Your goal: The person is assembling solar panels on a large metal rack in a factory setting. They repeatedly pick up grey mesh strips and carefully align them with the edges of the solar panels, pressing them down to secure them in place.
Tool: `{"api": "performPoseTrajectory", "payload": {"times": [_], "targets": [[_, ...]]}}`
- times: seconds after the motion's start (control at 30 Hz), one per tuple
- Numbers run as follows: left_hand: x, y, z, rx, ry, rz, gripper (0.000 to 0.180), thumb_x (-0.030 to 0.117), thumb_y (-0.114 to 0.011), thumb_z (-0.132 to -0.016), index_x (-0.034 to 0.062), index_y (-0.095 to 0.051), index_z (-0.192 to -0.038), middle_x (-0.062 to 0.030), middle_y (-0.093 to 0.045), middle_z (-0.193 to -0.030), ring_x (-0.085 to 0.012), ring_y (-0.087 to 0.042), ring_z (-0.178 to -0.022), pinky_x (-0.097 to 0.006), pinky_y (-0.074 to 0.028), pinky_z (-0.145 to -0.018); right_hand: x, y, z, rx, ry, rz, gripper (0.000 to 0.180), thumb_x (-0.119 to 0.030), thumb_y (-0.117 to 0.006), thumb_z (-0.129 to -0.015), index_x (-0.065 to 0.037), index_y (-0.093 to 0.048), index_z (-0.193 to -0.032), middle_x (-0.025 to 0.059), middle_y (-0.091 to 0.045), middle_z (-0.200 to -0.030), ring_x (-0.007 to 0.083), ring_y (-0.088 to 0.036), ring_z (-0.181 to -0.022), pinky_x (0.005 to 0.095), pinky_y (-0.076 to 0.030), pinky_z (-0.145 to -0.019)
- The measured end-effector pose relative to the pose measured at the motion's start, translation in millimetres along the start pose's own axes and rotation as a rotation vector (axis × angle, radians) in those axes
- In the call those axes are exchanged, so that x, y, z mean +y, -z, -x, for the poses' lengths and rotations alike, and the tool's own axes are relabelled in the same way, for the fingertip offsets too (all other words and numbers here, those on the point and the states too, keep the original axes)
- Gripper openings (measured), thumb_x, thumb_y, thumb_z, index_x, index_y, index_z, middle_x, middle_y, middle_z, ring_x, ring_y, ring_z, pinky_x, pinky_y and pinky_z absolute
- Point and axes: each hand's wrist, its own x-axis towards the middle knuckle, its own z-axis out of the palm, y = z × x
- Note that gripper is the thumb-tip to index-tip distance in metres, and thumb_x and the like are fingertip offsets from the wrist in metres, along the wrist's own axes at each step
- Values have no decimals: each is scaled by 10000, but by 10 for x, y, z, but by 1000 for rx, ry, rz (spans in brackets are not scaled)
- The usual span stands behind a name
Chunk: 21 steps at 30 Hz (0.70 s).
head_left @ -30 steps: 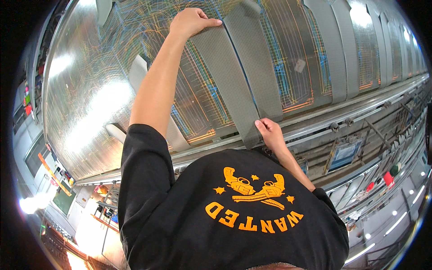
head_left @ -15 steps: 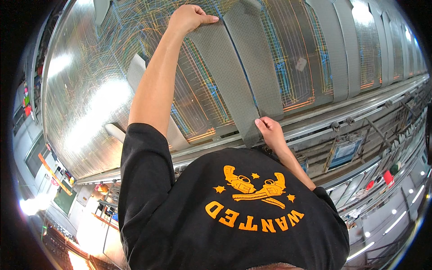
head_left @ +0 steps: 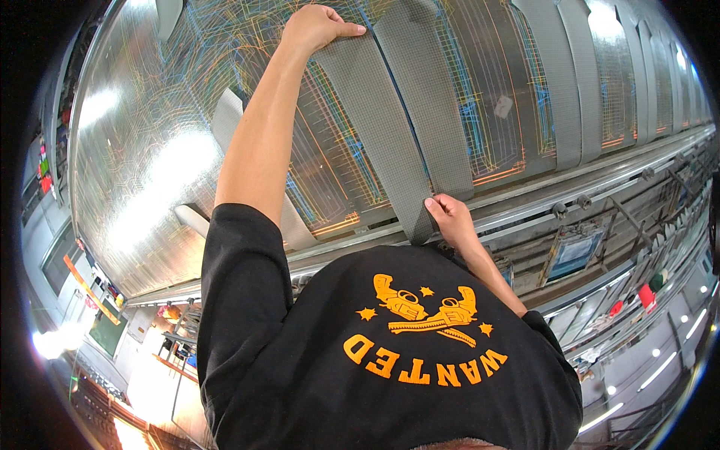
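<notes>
A long grey piece of finely textured fabric [head_left: 371,120] stretches over the line-marked table from its far part to the near edge. My left hand [head_left: 321,28] has its fingers closed on the far end, thumb pointing right along the top edge. At the near end, my right hand [head_left: 451,217] pinches the right corner, where the tip hangs past the table's edge. A second grey fabric piece [head_left: 427,90] lies flat just to the right. A narrow dark gap with a blue line runs between the two. My left fingertips are partly hidden behind the hand.
Coloured lines cover the shiny table [head_left: 135,172]. More grey strips [head_left: 551,82] lie to the right, and a pale curled strip [head_left: 227,116] is beside my left forearm. A metal rail [head_left: 525,206] follows the near edge; below it is a frame with bars [head_left: 574,251].
</notes>
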Motion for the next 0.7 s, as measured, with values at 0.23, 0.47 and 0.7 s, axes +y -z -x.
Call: {"api": "performPoseTrajectory", "payload": {"times": [0.23, 0.47, 0.7], "targets": [[-26, -24, -26, 15, -51, -50, 541, 631, -891, -703, 140, -665, -713, -5, -581, -617, -156, -574, -603, -338, -484, -636, -124, -12, 62, 67, 10, 105, 376, -321, -661, -1026, 38, -696, -920, 73, -598, -664, 148, -510, -613, 347, -438, -597], [461, 282, 249, -66, 109, -101, 490, 524, -858, -733, 42, -779, -773, -139, -759, -779, -282, -732, -765, -408, -558, -741, -54, 22, 37, 118, -37, 223, 459, -409, -675, -996, 23, -703, -844, 147, -611, -624, 252, -573, -559, 406, -457, -584], [435, 233, 229, -31, 104, -93, 495, 527, -874, -708, 43, -783, -756, -123, -736, -716, -262, -710, -697, -401, -547, -709, -68, 42, -6, 94, -77, 260, 515, -473, -679, -980, 17, -733, -832, 129, -635, -596, 230, -672, -542, 387, -496, -581]]}}
